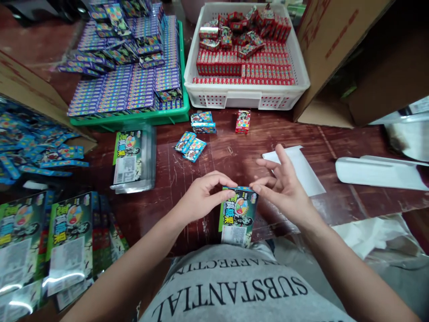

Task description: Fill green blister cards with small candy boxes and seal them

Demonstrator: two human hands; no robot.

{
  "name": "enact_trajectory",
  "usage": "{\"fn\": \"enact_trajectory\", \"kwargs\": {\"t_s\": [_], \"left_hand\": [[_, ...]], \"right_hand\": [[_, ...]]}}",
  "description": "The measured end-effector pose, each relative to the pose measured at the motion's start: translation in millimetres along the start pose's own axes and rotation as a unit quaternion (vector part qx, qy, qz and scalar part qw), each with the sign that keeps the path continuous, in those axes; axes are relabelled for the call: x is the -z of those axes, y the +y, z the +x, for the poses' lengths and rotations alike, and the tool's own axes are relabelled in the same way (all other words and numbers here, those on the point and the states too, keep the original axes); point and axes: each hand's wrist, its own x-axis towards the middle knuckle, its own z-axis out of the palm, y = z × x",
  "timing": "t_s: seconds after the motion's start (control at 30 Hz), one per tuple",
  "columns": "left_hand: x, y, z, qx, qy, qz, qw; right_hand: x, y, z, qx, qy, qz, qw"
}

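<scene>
Both hands pinch the top edge of a green printed plastic candy packet (237, 217) above the dark red wooden tabletop (234, 156): left hand (201, 197) curled, right hand (284, 188) with fingers splayed.

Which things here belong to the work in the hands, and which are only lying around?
In use: left hand, right hand, green printed bag pinched at its top.
Lying about: loose blue boxes, single red box, white sheet, stack of bags.
</scene>
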Motion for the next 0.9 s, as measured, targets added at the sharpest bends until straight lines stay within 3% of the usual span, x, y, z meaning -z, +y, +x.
{"fn": "enact_trajectory", "kwargs": {"t_s": [0.1, 0.17, 0.27, 0.43, 0.53, 0.73, 0.8, 0.9], "left_hand": [[1.8, 0, 1, -0.019, 0.002, -0.005, 1.0], [1.0, 1, 2, -0.022, 0.003, -0.001, 1.0], [-1.9, 1, 5, -0.022, 0.0, 0.018, 1.0], [-6.3, 6, 10, -0.025, -0.007, 0.041, 0.999], [-7.8, 9, 9, -0.024, -0.004, 0.038, 0.999], [-8.0, 7, 8, -0.031, -0.003, 0.032, 0.999], [-8.5, 7, 7, -0.03, 0.007, 0.037, 0.999], [-11.7, 11, 2, -0.05, 0.017, 0.041, 0.998]], "right_hand": [[2, -11, -8, 0.02, -0.024, -0.016, 0.999], [7, -23, -10, 0.024, -0.009, -0.024, 0.999], [17, -41, 1, -0.012, 0.004, -0.029, 1.0], [20, -51, 32, -0.095, -0.197, -0.029, 0.975], [15, -44, 41, -0.113, -0.256, -0.061, 0.958], [10, -34, 40, -0.091, -0.228, -0.157, 0.957], [9, -36, 33, -0.03, -0.182, -0.252, 0.95], [6, -35, 16, 0.106, -0.135, -0.399, 0.901]]}}
